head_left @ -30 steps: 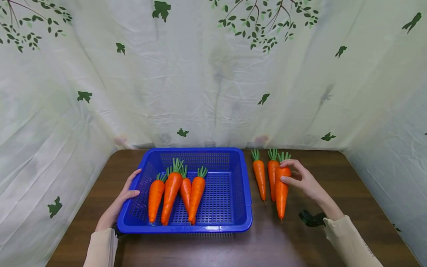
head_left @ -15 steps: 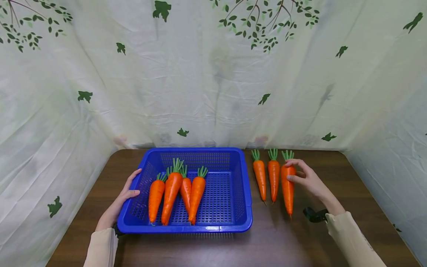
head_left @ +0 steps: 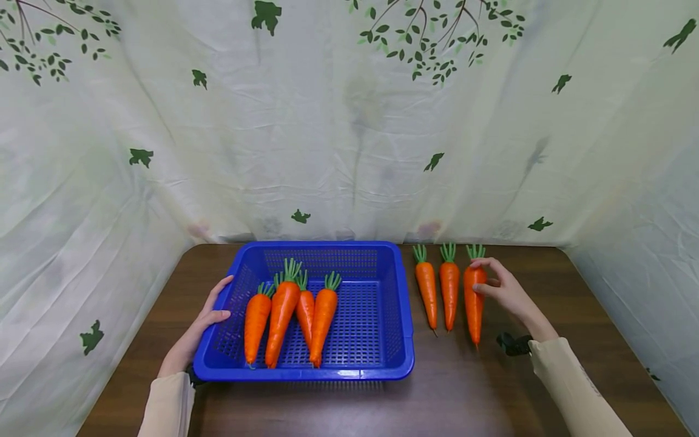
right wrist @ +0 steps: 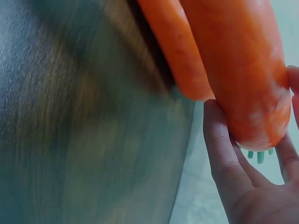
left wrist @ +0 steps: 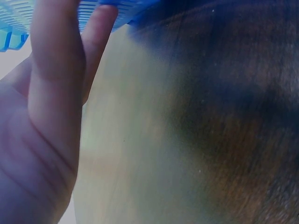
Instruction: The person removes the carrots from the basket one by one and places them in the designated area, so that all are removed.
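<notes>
My right hand (head_left: 505, 291) pinches the upper part of an orange carrot (head_left: 473, 309) with green stalks, at the right end of a row of carrots. In the right wrist view, thumb and fingers sit on both sides of the thick end of this carrot (right wrist: 243, 70), and another carrot (right wrist: 180, 51) lies behind it. My left hand (head_left: 202, 321) holds the left rim of a blue plastic basket (head_left: 357, 374), its thumb over the edge. From the left wrist, fingers (left wrist: 100, 28) reach up to the basket's slotted wall (left wrist: 128, 9). Inside the basket lie several carrots (head_left: 283, 315), stalks pointing away.
Two more carrots, one nearer the basket (head_left: 426, 291) and one in the middle (head_left: 449, 294), lie side by side on the brown wooden table (head_left: 426, 400). A pale curtain (head_left: 327, 152) with leaf prints hangs behind the table's back edge and along both sides.
My right hand has shifted the gripped carrot to the right and slightly away, from overlapping the middle carrot to standing apart from it. The left hand and basket have stayed put.
</notes>
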Demonstrator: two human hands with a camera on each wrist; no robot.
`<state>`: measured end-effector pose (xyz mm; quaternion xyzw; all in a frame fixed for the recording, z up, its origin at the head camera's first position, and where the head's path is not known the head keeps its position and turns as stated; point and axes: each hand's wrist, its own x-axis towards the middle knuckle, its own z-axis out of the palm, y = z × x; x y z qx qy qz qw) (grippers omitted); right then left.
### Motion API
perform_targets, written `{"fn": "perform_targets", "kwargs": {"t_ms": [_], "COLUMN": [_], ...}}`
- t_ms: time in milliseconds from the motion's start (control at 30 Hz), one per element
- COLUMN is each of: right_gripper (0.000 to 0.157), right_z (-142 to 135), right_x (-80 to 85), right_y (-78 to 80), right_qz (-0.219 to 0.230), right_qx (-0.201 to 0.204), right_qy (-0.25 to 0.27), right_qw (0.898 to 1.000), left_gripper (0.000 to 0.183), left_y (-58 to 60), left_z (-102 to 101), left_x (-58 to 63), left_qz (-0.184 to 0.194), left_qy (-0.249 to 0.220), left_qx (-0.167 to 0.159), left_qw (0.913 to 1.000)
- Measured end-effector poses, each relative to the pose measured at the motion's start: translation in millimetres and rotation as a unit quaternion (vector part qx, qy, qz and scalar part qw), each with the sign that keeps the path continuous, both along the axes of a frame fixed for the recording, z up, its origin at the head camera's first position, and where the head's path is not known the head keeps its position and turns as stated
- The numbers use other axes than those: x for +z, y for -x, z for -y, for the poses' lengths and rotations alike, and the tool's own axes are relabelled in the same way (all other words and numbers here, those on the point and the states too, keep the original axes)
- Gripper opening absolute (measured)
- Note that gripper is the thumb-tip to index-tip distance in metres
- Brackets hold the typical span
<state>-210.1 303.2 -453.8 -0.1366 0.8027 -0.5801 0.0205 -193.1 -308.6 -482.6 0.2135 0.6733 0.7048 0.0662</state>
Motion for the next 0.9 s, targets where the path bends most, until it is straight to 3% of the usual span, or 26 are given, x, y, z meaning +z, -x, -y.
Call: {"fn": "perform_targets", "kwargs": {"t_ms": [467,900], "right_gripper": [0.042,0.042], "right_z": [-3,-3], "right_x": [-5.0,-12.4], "right_y": [6.8,19.3], "right_qz": [0.021,0.006], "right_qx": [-0.015,-0.033], "right_qy": [-0.002,-0.068], "right_qw": [1.000,0.997], "left_gripper": [0.069,0.068], "left_y": [2.9,-0.6], "left_z": [1,-1], "left_x": [-3.0,-0.2], "left_qz": [-0.022,-0.006], "left_qy": [-0.011,-0.004], "left_qx": [-0.005,0.002], "left_qw": [0.9997,1.0000]}}
